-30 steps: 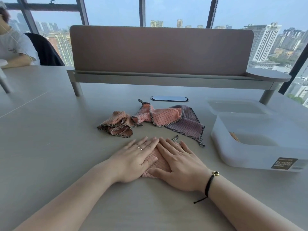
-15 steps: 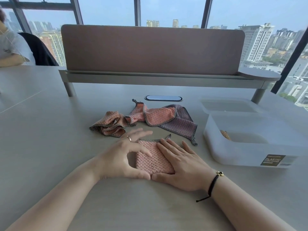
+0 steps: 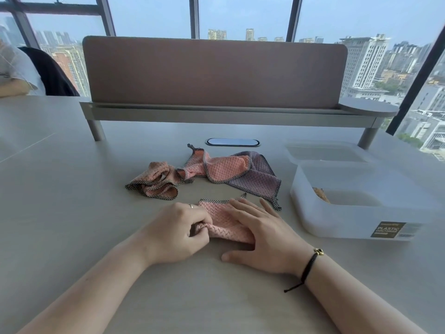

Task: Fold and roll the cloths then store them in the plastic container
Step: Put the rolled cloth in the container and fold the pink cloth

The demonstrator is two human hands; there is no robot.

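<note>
- My left hand (image 3: 175, 231): fingers curled in, thumb and fingertips pinching the near left corner of the folded pink cloth (image 3: 222, 221), which bunches up slightly at the pinch. A ring sits on one finger.
- My right hand (image 3: 262, 231): fingers straight and a little spread, lying flat on the cloth's right part; the thumb rests on the table (image 3: 72, 213) just before the cloth's near edge. A black cord bracelet (image 3: 309, 265) with a gold bead circles this wrist.
- The folded pink cloth lies flat on the table between my hands, its dark-trimmed far edge showing beyond my fingertips.
- Just beyond it, to the left: a crumpled pink cloth (image 3: 154, 183) in a heap.
- Beyond and centre: another pink cloth (image 3: 216, 168) lying loosely over a purple cloth (image 3: 257, 178); the purple one's corner reaches down near my right fingertips.
- To the right, apart from my right hand: the plastic container (image 3: 356, 220), open, translucent, with a dark label on its near wall. Something brownish shows inside at its left; I cannot tell what.
- Behind the container, touching it: its lid (image 3: 325, 153), lying flat.
- Far side: a desk divider (image 3: 214, 73) on legs, windows behind.
</note>
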